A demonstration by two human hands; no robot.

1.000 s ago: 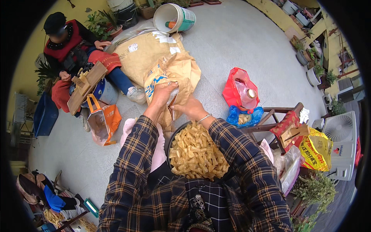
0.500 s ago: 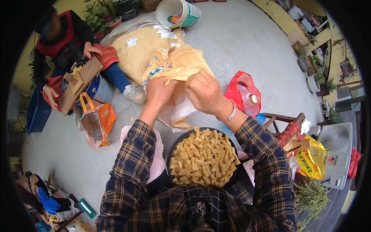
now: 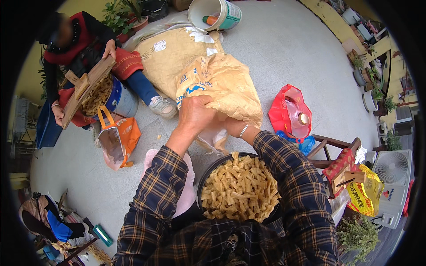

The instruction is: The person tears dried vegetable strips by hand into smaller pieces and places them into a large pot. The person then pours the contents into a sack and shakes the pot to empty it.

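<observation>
My left hand (image 3: 195, 114) is closed on the mouth edge of a tan paper sack (image 3: 228, 84) with a pale lining. Into that mouth goes my right hand (image 3: 237, 127), with a bracelet at the wrist; the sack's edge covers its fingers. Just below both hands, between my knees, sits a round black tub (image 3: 200, 191). It is heaped with short, light-brown pieces (image 3: 239, 188), dry-looking and flared at the ends; what they are I cannot make out.
At the left another person holds a wooden board (image 3: 91, 84) over a blue-and-white bucket (image 3: 127, 99). An orange bag (image 3: 128, 137) stands nearby. A larger sack (image 3: 171, 48) and a tipped white bucket (image 3: 230, 17) lie beyond. To the right are a red bag (image 3: 284, 104) and a wooden stool (image 3: 326, 144).
My right hand has gone from above the sack's edge down into its mouth. My left hand keeps its grip. The other person's board has lifted, showing the bucket's contents. The view has shifted slightly.
</observation>
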